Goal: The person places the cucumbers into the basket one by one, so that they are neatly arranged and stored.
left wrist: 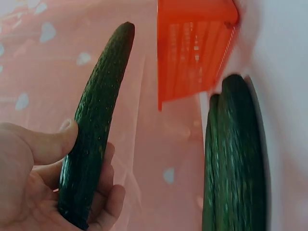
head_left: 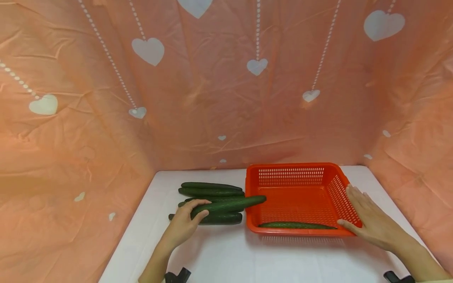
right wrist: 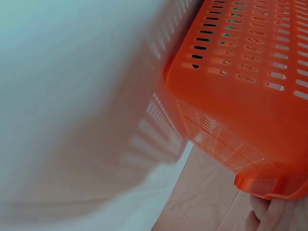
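Left hand (head_left: 186,220) is gripping a cucumber (head_left: 230,205), right hand (head_left: 369,220) is touching, outstretched, the red basket (head_left: 293,200) (one stored cucumber (head_left: 297,225) inside, others (head_left: 211,192) remaining left).

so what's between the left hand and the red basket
In the head view: the held cucumber, its tip overlapping the red basket, and other cucumbers lying on the white table.

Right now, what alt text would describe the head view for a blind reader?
A person's left hand holds a cucumber in its fingers, over more cucumbers on a white table. The right hand touches the right side of a red basket, with one cucumber inside along its near side.
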Demonstrator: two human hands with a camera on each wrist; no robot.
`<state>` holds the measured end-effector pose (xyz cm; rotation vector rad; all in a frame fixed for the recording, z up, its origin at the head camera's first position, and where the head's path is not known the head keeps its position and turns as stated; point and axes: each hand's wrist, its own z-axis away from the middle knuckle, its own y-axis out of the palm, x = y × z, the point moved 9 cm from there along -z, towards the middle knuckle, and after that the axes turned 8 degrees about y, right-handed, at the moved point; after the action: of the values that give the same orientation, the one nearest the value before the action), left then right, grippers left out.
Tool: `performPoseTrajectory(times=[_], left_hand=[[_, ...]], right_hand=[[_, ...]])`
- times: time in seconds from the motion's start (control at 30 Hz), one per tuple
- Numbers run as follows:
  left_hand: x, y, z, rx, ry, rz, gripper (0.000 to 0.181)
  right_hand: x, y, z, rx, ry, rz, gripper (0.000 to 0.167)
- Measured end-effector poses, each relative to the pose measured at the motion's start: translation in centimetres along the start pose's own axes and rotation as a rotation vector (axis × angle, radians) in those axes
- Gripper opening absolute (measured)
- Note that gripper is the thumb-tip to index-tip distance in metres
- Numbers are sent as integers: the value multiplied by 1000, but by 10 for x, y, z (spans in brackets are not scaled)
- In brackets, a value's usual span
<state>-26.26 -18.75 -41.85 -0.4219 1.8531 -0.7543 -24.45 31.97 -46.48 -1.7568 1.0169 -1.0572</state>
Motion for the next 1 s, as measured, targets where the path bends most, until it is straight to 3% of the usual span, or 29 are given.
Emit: performPoseTrajectory(times=[0.27,0.4,0.57,0.77,1.0], left_hand=[[-32,35,-33,6,147,12,27],[-45,50,-43,1,176,-2,24],[-59,68,-60,27,160,14,26],[-73,98,-77,128,132,84,29],[-79,132,-90,223,107,87,27]], right_hand=[[1,-4,-2,-18,-10,-7,107],[3,-2,0,-23,-22,-13,107],[3,-4,-1,-35,-36,-3,106],[4,-6,-1,-44,-41,-1,105],[4,-5,-1,-34,-33,-7,105]])
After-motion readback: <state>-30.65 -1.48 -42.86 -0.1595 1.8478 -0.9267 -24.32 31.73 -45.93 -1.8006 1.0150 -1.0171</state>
